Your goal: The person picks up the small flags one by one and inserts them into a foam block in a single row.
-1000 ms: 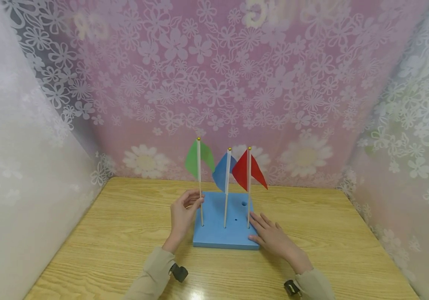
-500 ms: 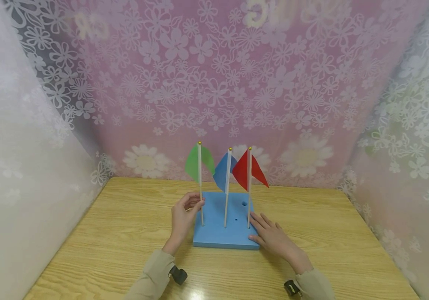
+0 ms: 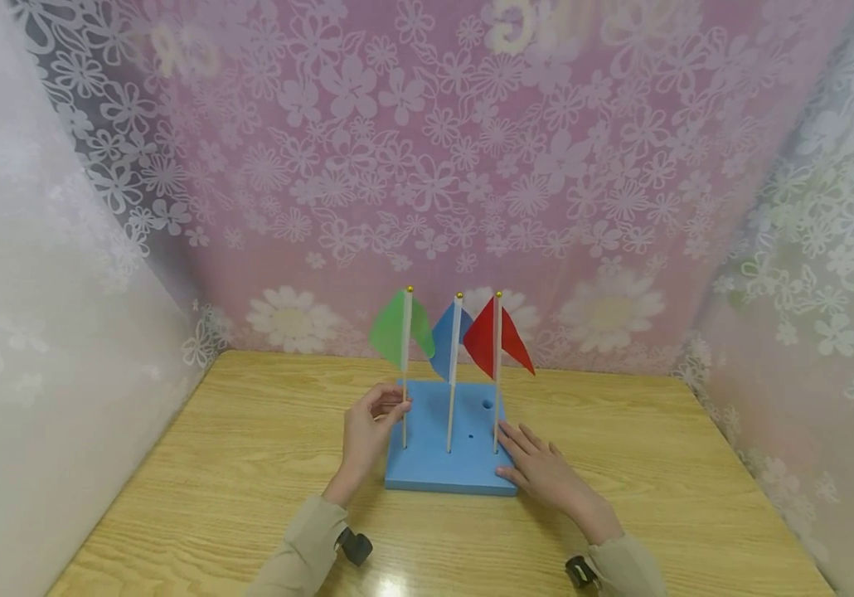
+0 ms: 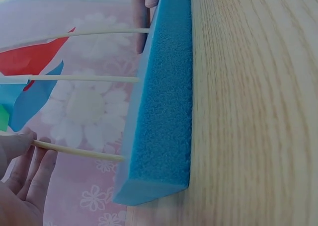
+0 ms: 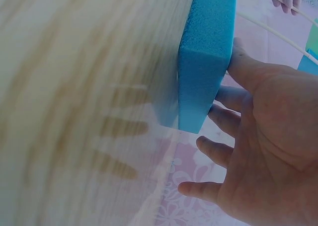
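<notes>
A blue foam block [image 3: 427, 474] lies on the table, with three small flags standing in a row in it. My left hand [image 3: 369, 431] pinches the stick of the green flag [image 3: 393, 328] between thumb and fingers; in the left wrist view that stick [image 4: 79, 151] runs into the foam. The blue flag [image 3: 445, 340] stands in the middle and the red flag [image 3: 481, 338] on the right, both untouched by the left hand. My right hand [image 3: 546, 479] rests on the block's right edge, fingers spread, as the right wrist view shows the hand [image 5: 271, 131] against the foam's side.
Two holes show in the block's top, a larger hole [image 3: 487, 405] at the back right and a smaller hole [image 3: 471, 436] in front of it. The wooden table [image 3: 248, 464] stretches around the block. A flowered pink curtain [image 3: 427, 166] hangs behind it.
The green flag has sunk a little and its top has tilted to the right, with my left hand shifting slightly right along with it. My right hand stays where it was.
</notes>
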Motion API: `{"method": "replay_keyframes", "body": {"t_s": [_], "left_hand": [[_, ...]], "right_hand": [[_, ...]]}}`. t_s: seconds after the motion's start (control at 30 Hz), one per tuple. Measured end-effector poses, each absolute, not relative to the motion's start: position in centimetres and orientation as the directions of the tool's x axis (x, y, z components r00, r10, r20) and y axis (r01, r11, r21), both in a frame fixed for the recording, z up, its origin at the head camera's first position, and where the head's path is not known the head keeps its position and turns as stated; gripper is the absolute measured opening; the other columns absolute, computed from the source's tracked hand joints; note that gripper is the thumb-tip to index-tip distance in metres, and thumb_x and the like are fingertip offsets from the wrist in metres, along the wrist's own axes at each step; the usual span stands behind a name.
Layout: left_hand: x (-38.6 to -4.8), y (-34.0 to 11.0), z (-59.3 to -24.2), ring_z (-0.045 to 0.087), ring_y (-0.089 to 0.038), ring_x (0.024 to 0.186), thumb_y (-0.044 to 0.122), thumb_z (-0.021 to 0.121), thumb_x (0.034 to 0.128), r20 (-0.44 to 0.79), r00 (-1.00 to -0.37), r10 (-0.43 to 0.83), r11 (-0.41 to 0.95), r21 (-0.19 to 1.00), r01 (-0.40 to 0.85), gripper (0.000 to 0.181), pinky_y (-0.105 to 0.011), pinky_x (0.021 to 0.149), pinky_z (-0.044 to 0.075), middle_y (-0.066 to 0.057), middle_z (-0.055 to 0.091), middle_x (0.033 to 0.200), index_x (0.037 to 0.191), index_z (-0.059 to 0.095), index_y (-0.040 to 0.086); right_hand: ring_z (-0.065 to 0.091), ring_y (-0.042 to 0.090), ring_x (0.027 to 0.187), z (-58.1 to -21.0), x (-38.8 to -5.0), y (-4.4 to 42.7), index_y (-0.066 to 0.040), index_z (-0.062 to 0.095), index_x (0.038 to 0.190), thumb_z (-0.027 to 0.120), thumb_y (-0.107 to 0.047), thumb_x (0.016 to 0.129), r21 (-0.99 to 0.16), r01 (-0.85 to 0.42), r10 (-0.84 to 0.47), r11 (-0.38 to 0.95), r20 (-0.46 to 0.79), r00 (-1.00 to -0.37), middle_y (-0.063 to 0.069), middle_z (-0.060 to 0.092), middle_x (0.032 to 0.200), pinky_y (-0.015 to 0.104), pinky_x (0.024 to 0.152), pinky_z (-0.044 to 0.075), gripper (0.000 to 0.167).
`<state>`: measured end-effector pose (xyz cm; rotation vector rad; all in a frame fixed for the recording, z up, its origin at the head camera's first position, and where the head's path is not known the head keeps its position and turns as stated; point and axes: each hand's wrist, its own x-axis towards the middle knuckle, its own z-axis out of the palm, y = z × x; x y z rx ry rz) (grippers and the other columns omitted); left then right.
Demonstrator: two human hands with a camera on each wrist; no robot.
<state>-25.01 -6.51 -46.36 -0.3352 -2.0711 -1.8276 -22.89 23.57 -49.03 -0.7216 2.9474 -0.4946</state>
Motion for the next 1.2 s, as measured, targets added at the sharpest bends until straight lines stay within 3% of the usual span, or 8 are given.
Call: {"method": "replay_keyframes", "body": {"t_s": [0.17, 0.33, 0.63, 1.2], "left_hand": [[-26.4, -6.9, -48.4, 0.074, -0.025, 0.087, 0.007, 0.076, 0.0904, 0.386, -0.922, -0.034, 0.17, 0.911, 0.375, 0.017, -0.028, 0.075, 0.061, -0.009, 0.076, 0.098, 0.106, 0.072, 0.001], [-26.4, -7.0, -48.8, 0.074, -0.019, 0.087, 0.01, 0.076, 0.091, 0.372, -0.928, -0.029, 0.185, 0.914, 0.361, 0.018, -0.025, 0.076, 0.061, -0.006, 0.076, 0.097, 0.106, 0.072, 0.0], [-26.4, -6.8, -49.0, 0.072, -0.02, 0.093, 0.016, 0.078, 0.0914, 0.366, -0.93, -0.034, 0.236, 0.907, 0.349, 0.016, -0.027, 0.076, 0.061, -0.004, 0.076, 0.1, 0.106, 0.075, 0.009], [-26.4, -6.6, -48.8, 0.072, -0.024, 0.094, 0.01, 0.077, 0.0917, 0.362, -0.932, -0.02, 0.274, 0.898, 0.343, 0.015, -0.025, 0.075, 0.061, -0.005, 0.076, 0.101, 0.106, 0.074, 0.009]], "right_hand": [[0.023, 0.046, 0.15, -49.1, -23.0, 23.6, -0.005, 0.036, 0.157, 0.056, -0.038, 0.104, -0.319, -0.436, -0.458, 0.842, 0.007, -0.889, 0.015, 0.029, 0.165, 0.079, 0.108, 0.024, 0.065], [0.023, 0.047, 0.15, -49.1, -23.0, 23.5, -0.004, 0.037, 0.156, 0.056, -0.038, 0.104, -0.322, -0.441, -0.464, 0.838, 0.007, -0.886, 0.016, 0.029, 0.164, 0.079, 0.107, 0.025, 0.065], [0.024, 0.047, 0.15, -49.1, -22.9, 23.5, -0.004, 0.037, 0.157, 0.056, -0.038, 0.104, -0.32, -0.441, -0.46, 0.839, 0.015, -0.888, 0.015, 0.029, 0.164, 0.079, 0.107, 0.025, 0.065], [0.023, 0.046, 0.15, -49.0, -22.8, 23.6, -0.005, 0.037, 0.157, 0.057, -0.038, 0.103, -0.336, -0.433, -0.454, 0.836, 0.019, -0.891, 0.015, 0.029, 0.164, 0.078, 0.108, 0.025, 0.066]]}}
